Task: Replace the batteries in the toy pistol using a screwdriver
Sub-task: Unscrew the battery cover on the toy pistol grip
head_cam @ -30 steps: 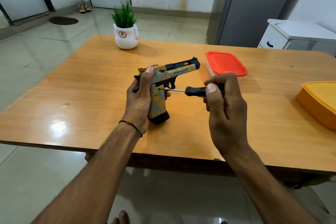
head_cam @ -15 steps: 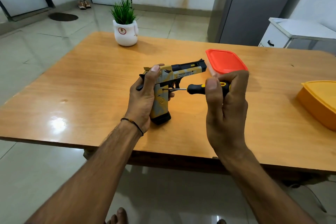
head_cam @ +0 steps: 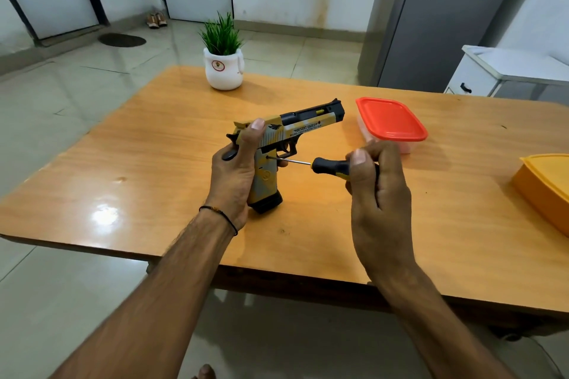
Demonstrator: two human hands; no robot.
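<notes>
left hand (head_cam: 234, 175) wrapped round the grip of one yellow-and-grey plastic toy pistol (head_cam: 278, 144), butt resting on the wooden table (head_cam: 154, 163), right hand (head_cam: 374, 191) pinching one black-handled screwdriver (head_cam: 326, 165), tip on the pistol's grip, two lidded tubs right of the pistol

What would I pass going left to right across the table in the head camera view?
potted plant → toy pistol → screwdriver → red-lidded container → yellow container, cut off by the right edge of the picture.
</notes>
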